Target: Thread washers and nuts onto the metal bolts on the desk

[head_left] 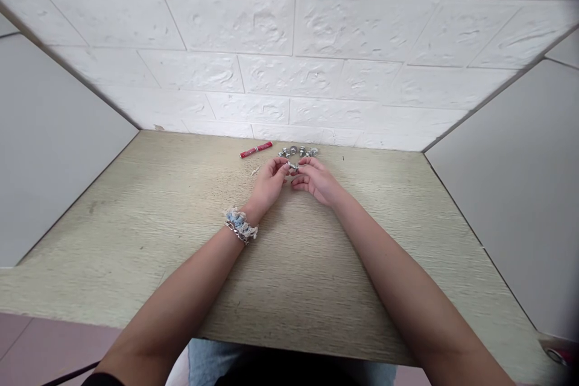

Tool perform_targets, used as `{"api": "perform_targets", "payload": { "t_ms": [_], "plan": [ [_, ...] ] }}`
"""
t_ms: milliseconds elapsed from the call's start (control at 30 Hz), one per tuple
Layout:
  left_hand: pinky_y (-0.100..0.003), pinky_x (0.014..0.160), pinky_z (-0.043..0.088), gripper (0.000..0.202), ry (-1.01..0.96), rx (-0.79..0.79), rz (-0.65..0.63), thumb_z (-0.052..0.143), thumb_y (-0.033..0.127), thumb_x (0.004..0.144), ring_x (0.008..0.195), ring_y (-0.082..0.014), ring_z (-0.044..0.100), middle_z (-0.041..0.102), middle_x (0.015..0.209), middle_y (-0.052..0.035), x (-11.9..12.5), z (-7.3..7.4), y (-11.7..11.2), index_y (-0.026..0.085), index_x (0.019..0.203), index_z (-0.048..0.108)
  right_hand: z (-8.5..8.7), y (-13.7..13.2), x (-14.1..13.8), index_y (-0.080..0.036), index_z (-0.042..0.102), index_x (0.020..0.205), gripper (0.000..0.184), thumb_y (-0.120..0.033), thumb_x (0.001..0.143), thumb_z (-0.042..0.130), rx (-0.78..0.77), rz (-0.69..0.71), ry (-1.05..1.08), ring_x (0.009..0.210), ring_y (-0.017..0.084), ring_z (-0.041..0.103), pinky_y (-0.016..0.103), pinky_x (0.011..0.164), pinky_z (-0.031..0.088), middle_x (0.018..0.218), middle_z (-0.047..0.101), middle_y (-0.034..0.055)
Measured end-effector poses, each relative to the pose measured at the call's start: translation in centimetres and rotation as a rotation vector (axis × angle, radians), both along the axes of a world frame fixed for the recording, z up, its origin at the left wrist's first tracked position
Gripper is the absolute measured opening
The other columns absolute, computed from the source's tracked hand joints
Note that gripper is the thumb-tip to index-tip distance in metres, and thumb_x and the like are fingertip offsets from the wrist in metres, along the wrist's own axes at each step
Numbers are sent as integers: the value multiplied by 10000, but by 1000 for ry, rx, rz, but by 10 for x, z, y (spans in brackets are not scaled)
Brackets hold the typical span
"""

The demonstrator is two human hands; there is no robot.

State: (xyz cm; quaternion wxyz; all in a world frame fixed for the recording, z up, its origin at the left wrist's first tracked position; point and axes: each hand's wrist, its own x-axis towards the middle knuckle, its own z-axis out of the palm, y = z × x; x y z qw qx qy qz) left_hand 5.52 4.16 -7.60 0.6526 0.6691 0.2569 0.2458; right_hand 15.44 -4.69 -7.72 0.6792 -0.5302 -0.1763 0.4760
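Note:
Over the middle of the wooden tabletop, my left hand (269,183) and my right hand (318,181) meet around a small silver bolt (292,166). The fingertips of my left hand pinch one end of it. At the other end, the thumb and forefinger of my right hand are closed on it, while the lower fingers curl loosely. Whether a nut or washer sits on the bolt is too small to tell. Just beyond my fingers lies a group of several silver bolts and nuts (302,151), partly hidden by my hands.
A red pen-like tube (256,149) lies left of the metal pieces, near a small pale scrap (255,171). White brick-pattern wall (266,75) closes off the back. Grey panels stand at the left (58,145) and right (511,187). The table (289,295) ends just before my lap.

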Motion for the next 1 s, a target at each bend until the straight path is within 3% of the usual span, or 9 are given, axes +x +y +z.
{"api": "perform_targets", "payload": {
  "t_ms": [33,133,200,467,667,833,933,1000],
  "plan": [
    [-220,637,437,98,-5,5,1,491,217,821,708,-99,543,568,810,-6,0,0,0,165,902,511,2,0,1,-195,424,857,80,-244,823,477,-32,17,38,520,115,587,265,550,507,647,602,-11],
    [-219,655,439,102,-28,35,-12,492,221,822,691,-91,530,568,803,-6,-1,0,0,162,902,517,7,1,3,-152,476,801,373,-448,908,275,-120,80,83,492,139,577,274,504,503,588,594,52],
    [-219,664,440,103,-40,50,-23,496,224,819,711,-96,533,569,800,-8,-1,-1,1,162,898,519,8,1,2,-129,506,736,495,-497,910,224,-153,125,59,479,132,567,259,484,495,582,592,75],
    [-228,697,442,108,-46,51,-33,526,237,804,725,-98,530,563,797,-1,0,-2,1,164,883,529,1,-1,1,-117,547,718,362,-344,922,354,-31,103,34,499,101,565,242,525,502,610,576,35],
    [-216,663,440,94,-58,-16,23,517,212,805,701,-89,539,557,791,3,1,-4,2,162,885,518,-6,-3,2,-162,525,854,52,-181,811,547,52,112,-1,561,91,592,238,580,512,708,620,10],
    [-205,623,435,84,-61,-66,6,510,207,810,685,-89,546,559,770,6,1,-1,1,159,879,510,-6,-3,3,-207,470,970,241,-104,765,543,52,95,-26,574,97,605,261,606,516,758,636,-5],
    [-212,647,439,84,-75,-46,-8,513,205,806,698,-90,545,569,795,-1,0,1,0,155,873,516,-1,-1,3,-175,492,948,129,-234,880,399,-19,114,41,532,118,599,266,558,507,706,640,34],
    [-223,680,442,82,-93,-35,-23,517,205,801,718,-94,545,579,802,-6,-1,1,-1,154,865,519,3,1,3,-135,524,846,343,-349,930,270,-91,128,71,516,130,594,263,536,502,643,627,68]
  ]
}}
